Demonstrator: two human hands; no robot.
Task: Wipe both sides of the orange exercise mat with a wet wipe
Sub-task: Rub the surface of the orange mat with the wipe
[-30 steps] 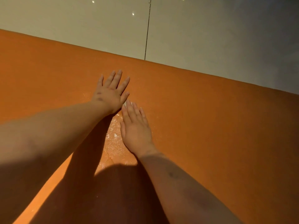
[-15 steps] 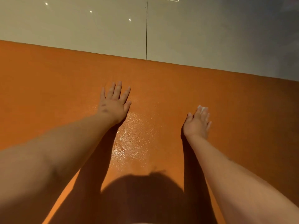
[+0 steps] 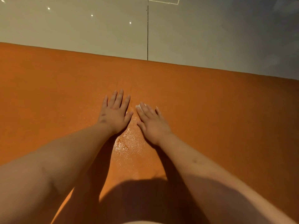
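The orange exercise mat (image 3: 218, 110) lies flat across the whole width of the head view. My left hand (image 3: 114, 113) rests flat on the mat with its fingers spread and nothing in it. Just to its right my right hand (image 3: 152, 122) presses flat on a white wet wipe (image 3: 139, 106). Only a small corner of the wipe shows under the fingertips. A wet, shiny patch (image 3: 127, 143) glistens on the mat between my two wrists.
Beyond the mat's far edge lies a glossy pale tiled floor (image 3: 80, 29) with a dark grout line (image 3: 147, 38). My shadow (image 3: 137, 199) darkens the near part of the mat.
My right hand swept out to the right with the wipe, then came back left beside my left hand. The left hand stayed planted.
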